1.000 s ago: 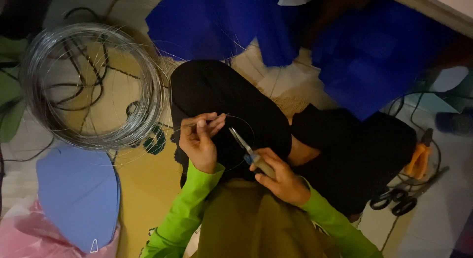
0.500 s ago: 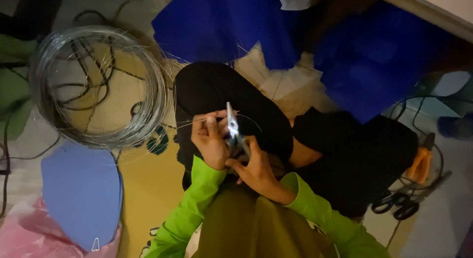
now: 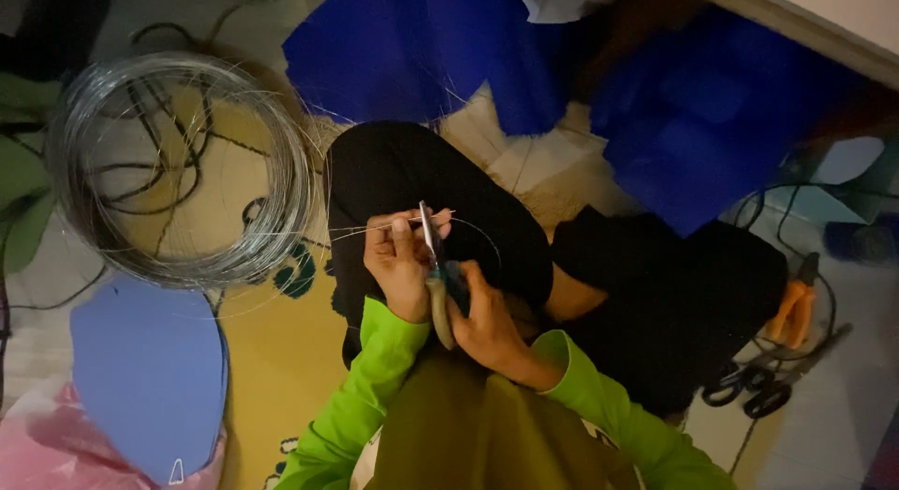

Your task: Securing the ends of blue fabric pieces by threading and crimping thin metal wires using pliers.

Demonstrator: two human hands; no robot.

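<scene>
Thin wire runs across the lap from the wire coil on the floor at left. Left hand pinches the strand between thumb and fingers. Right hand is closed round the handles of the pliers, whose tip meets the wire. Step in hand: gripping or cutting the strand; next calls for a steady squeeze. A second ago the pliers lay angled lower, clear of the wire

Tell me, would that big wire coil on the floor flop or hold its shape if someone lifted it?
The wire coil would probably keep its ring shape, since many thin loops lie bundled together. Loose strands stray off its edge, so it may spring and snag. It looks light for its size: the middle is open.
</scene>
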